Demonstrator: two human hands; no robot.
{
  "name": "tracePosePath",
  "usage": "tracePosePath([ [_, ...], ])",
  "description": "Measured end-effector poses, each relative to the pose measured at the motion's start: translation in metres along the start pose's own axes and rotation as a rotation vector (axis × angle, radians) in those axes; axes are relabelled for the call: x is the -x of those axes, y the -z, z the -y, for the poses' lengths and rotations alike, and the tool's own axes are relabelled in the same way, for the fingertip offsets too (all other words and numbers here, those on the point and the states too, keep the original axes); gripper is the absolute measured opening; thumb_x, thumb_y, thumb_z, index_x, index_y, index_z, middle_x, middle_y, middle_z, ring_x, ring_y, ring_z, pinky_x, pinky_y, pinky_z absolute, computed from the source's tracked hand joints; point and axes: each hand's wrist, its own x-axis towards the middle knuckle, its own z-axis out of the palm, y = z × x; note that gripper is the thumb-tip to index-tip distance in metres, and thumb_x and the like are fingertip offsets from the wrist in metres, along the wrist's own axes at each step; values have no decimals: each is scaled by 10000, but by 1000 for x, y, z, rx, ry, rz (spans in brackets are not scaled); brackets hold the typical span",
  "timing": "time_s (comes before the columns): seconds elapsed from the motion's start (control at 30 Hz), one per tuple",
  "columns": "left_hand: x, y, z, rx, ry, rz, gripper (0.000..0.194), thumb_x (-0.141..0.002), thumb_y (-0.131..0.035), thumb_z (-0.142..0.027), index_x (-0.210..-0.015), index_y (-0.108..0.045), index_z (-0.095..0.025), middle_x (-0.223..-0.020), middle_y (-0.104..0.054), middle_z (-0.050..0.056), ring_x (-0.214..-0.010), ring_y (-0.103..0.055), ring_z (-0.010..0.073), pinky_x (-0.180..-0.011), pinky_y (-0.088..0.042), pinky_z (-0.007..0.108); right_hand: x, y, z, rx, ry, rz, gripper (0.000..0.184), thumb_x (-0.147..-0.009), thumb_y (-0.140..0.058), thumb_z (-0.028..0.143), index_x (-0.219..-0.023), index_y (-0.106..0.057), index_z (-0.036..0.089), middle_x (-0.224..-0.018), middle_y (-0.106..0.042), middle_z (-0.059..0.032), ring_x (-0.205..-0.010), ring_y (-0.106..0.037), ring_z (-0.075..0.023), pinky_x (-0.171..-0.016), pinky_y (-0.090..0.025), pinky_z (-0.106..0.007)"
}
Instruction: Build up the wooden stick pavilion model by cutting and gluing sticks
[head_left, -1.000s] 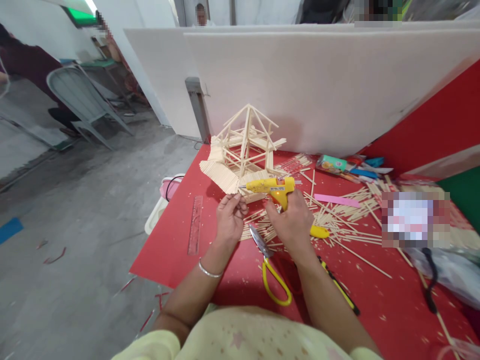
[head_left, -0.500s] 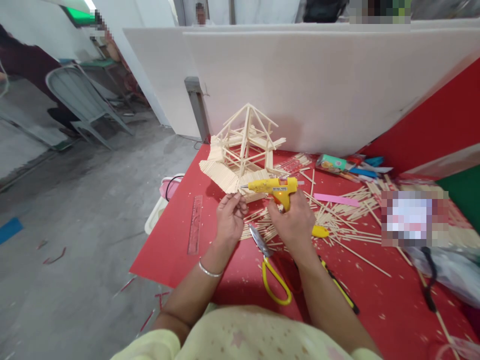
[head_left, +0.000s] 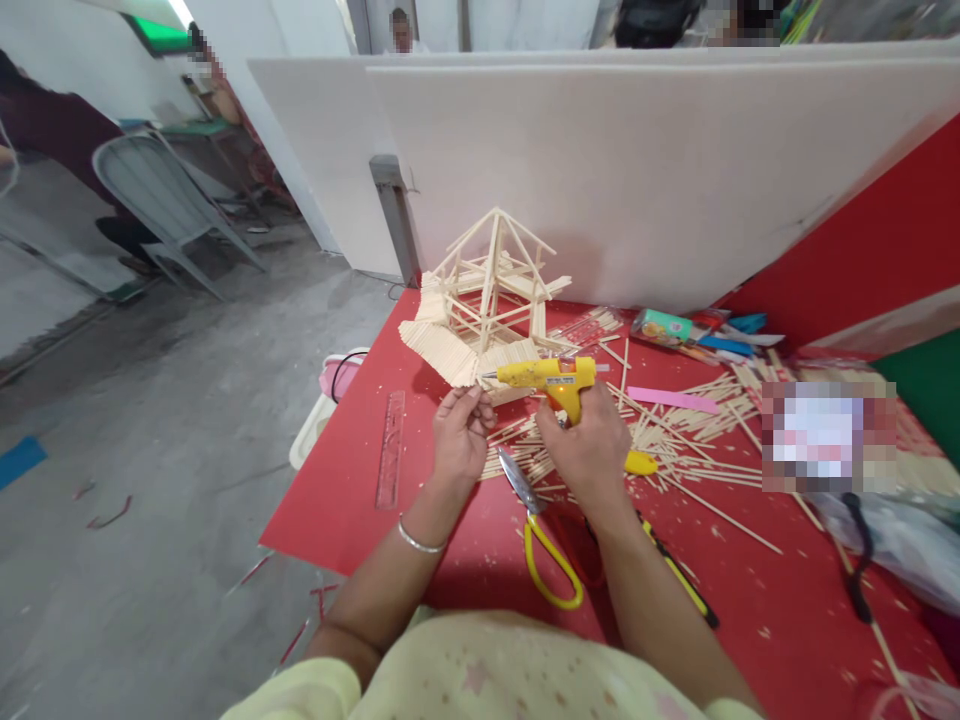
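My right hand [head_left: 589,440] is wrapped round the handle of a yellow hot glue gun [head_left: 544,374]. The gun's metal nozzle points left, close to the front edge of a model house frame [head_left: 491,290] built from thin wooden sticks. Just below the nozzle, my left hand [head_left: 461,430] has its fingers pinched together; whatever is between them is too small to make out. Scissors with yellow handles [head_left: 551,565] lie between my forearms. Loose wooden sticks [head_left: 675,440] are spread under and beyond my right hand.
A clear ruler [head_left: 389,450] lies on the red table [head_left: 337,500] at the left. On the right are a black and yellow cutter [head_left: 679,575], a pink strip [head_left: 673,400] and plastic packets [head_left: 697,330]. White boards [head_left: 600,170] stand behind the model. A chair [head_left: 169,190] is at far left.
The glue gun's front end has dipped very slightly. Both hands and the stick model are otherwise in the same place.
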Motion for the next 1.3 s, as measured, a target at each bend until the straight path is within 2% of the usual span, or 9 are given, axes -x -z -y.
tracePosePath([
  [0.47, 1, 1, -1, -7, -12, -16, 228, -662, -814, -239, -783, -642, -148, -681, -675, -6, -510, -555, 60, -498, -404, 189, 1, 0, -1, -1, -4, 3, 245, -819, -609, 398, -959, -594, 198, -898, -620, -62, -802, -574, -219, -652, -379, -314],
  [0.57, 5, 7, 3, -26, -44, -34, 231, -694, -796, -264, -848, -666, -152, -698, -672, -7, -508, -550, 60, -485, -383, 191, 1, -1, -2, 3, -6, -6, 238, -822, -606, 405, -938, -590, 199, -879, -618, -58, -790, -574, -217, -645, -375, -313],
  [0.7, 15, 15, 12, -90, -87, -65, 340, -742, -762, -284, -1054, -714, -157, -636, -636, -18, -479, -500, 56, -460, -329, 185, 2, -1, -2, -10, -14, -15, 238, -824, -605, 418, -928, -587, 204, -876, -624, -54, -777, -574, -216, -644, -375, -312],
  [0.93, 28, 19, 14, -214, -217, 65, 432, -817, -693, -272, -1244, -692, -203, -676, -657, 1, -508, -467, 67, -493, -345, 196, 5, -6, -2, -44, -24, 13, 232, -816, -619, 399, -940, -587, 206, -883, -624, -50, -799, -580, -223, -662, -390, -317],
  [1.3, 30, 19, 13, -250, -228, 137, 483, -852, -679, -300, -1327, -645, -221, -806, -718, 43, -533, -468, 78, -508, -371, 212, 5, -9, -3, -73, -41, 12, 228, -813, -633, 388, -937, -602, 200, -879, -634, -45, -756, -572, -202, -665, -396, -310],
])
